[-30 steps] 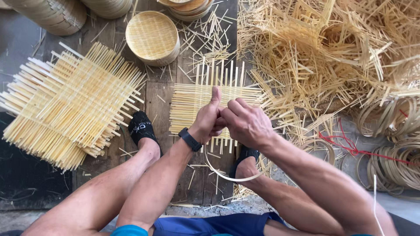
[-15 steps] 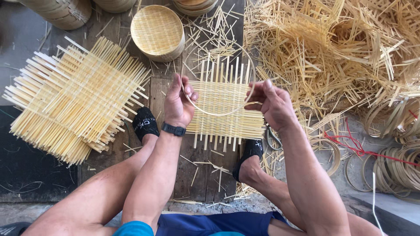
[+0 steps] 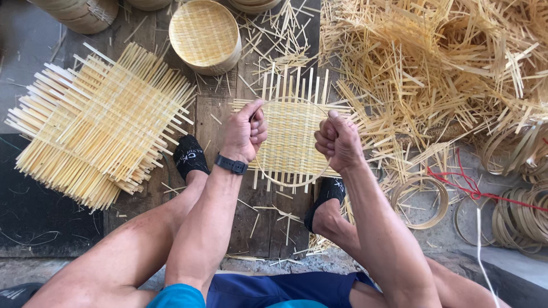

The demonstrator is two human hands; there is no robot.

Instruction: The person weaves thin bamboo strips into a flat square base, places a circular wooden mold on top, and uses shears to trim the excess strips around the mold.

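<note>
While the heap of loose bamboo strips (image 3: 456,74) fills the right, I see a stack of woven mats (image 3: 97,125) on the left, a round basket (image 3: 204,35) above, and hoops (image 3: 516,211) (lower right). Over a small woven mat (image 3: 291,140), left hand (image 3: 242,134) and right hand (image 3: 338,142) each pinch a thin bamboo ring (image 3: 285,181).

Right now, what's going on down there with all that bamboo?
A seated person bends a thin bamboo strip into a hoop, the left hand and right hand each pinching one side of it. The hoop hangs over a flat woven mat lying on the planks between the person's feet. A stack of similar mats lies to the left, a round woven tray above, and loose offcuts are heaped on the right.
</note>
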